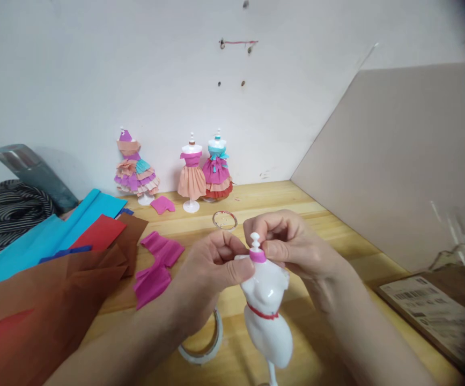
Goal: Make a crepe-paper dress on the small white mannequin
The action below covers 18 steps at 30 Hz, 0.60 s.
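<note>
A small white mannequin (267, 305) stands in front of me, with a red band round its waist and a pink strip (258, 256) round its neck. My left hand (212, 265) is closed, its thumb and fingers pinching at the neck from the left. From the right, my right hand (292, 244) pinches the pink strip at the neck too. Both hands touch the mannequin's top.
Three dressed mannequins (192, 174) stand by the back wall. Sheets of blue, red and brown crepe paper (55, 252) lie at left, and pink paper pieces (157, 268) beside them. A tape roll (206, 343) lies under my left wrist, a small clear ring (224, 220) further back, a cardboard box (433, 316) at right.
</note>
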{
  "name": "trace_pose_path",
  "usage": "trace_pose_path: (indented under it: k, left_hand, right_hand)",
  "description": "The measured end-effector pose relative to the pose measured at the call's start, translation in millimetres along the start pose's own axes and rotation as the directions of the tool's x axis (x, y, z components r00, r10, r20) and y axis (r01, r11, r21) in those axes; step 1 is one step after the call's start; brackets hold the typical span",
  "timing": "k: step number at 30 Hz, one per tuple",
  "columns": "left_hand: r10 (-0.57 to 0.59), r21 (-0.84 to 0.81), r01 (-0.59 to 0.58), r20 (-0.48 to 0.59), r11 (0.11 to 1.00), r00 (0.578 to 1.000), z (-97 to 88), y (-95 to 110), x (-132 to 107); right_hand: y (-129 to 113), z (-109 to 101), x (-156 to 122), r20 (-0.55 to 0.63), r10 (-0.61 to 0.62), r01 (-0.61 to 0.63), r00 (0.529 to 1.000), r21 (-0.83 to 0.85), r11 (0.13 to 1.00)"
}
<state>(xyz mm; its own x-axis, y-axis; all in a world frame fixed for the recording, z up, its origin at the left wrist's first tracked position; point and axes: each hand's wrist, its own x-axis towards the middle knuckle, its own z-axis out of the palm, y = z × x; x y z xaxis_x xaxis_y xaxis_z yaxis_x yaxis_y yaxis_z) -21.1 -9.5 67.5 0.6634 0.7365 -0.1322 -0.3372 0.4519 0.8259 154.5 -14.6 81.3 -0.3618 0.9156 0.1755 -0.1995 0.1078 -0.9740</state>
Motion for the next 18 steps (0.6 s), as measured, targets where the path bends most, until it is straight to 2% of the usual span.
trace_pose_path:
  k: [7,12,15,18]
  left_hand:
    - [-0.035,0.000,0.035,0.016,0.999,0.999,0.7,4.0,0.9]
    - [-0.063,0.003,0.063,0.067,0.998,0.996,-2.9,6.3,1.5]
    - [0.001,-0.017,0.000,0.054,1.000,0.999,-3.9,8.1,1.6]
    - [0.115,-0.026,-0.116,-0.023,0.993,0.993,-5.8,10.9,2.5]
  right_hand:
    - [10.6,-1.6,1.7,0.049,-0.062,0.064,0.997,-0.038,0.997]
    - [8.1,2.2,2.4,0.051,-0.095,0.098,0.994,-0.056,0.994]
    - [3.7,-1.2,2.8,-0.030,-0.077,0.075,0.997,-0.067,0.995]
    - [-1.0,-8.7,1.7,-0.085,-0.097,0.086,0.992,-0.127,0.988]
